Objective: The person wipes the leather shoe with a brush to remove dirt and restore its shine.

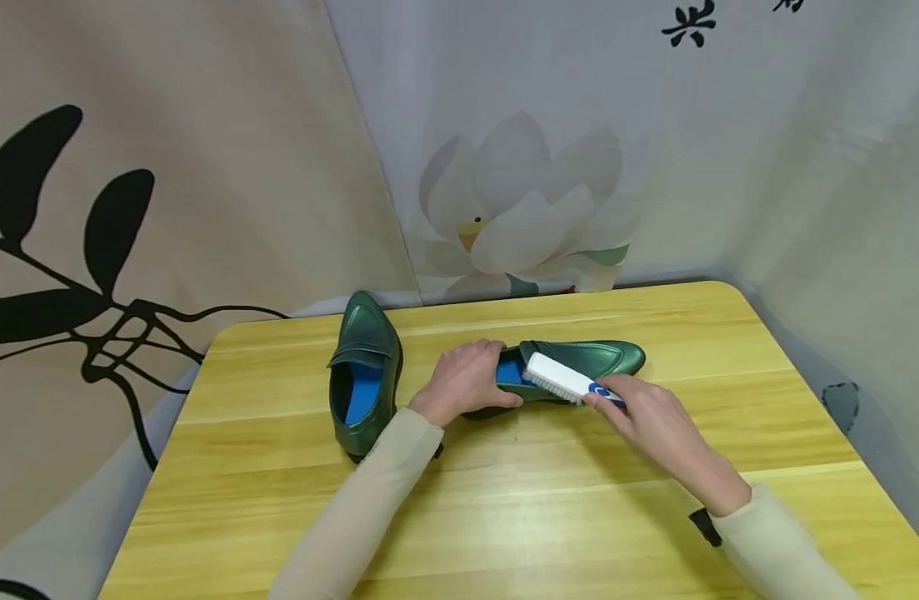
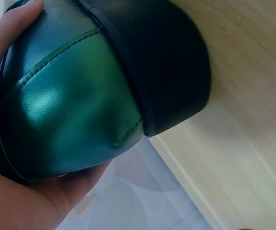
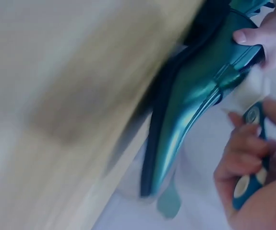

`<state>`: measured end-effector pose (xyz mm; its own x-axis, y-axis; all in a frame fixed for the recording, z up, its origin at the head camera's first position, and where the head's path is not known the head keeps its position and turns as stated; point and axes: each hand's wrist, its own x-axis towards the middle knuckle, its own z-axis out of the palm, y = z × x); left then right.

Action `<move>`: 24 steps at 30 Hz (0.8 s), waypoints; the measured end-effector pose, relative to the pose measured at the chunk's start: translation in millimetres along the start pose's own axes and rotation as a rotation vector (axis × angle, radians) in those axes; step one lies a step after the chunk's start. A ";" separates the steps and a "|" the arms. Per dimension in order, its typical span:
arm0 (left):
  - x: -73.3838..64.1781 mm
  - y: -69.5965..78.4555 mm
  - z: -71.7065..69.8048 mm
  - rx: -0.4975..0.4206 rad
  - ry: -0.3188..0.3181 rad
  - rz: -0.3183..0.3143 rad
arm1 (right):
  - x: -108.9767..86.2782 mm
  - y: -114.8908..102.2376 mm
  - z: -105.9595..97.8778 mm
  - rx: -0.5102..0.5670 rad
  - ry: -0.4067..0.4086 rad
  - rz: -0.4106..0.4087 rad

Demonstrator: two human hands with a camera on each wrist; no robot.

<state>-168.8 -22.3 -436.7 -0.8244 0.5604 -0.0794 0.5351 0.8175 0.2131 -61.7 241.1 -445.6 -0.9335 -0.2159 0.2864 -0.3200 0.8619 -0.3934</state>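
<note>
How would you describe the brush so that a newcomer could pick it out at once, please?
On the wood-grained table, find the green shoe pointing right, held by the left hand. The brush is beside that shoe's opening, gripped by the right hand. Its white, bristled head sets it apart from that shoe and its green twin.

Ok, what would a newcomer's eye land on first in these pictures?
Likely the white brush in the right hand, close to the green shoe gripped by the left hand. Then the matching shoe, standing on the left of the table. Behind, large black leaves on the cloth at far left.
</note>
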 end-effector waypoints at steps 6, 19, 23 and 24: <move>-1.7 2.3 -4.0 0.044 0.002 0.008 | -6.4 6.3 -0.5 0.017 0.002 -0.028; 1.4 5.6 1.6 0.009 -0.024 -0.014 | 19.8 0.7 3.9 -0.009 -0.045 0.064; 1.1 4.3 -0.8 0.015 -0.022 -0.013 | -8.9 11.7 -7.7 0.074 -0.051 0.036; 1.0 3.9 -1.1 0.016 -0.021 -0.012 | -14.1 14.2 -10.6 0.089 -0.041 0.041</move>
<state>-167.7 -18.6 -434.8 -0.8268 0.5531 -0.1023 0.5282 0.8260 0.1965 -51.3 261.3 -446.0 -0.9514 -0.2015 0.2330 -0.2928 0.8266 -0.4806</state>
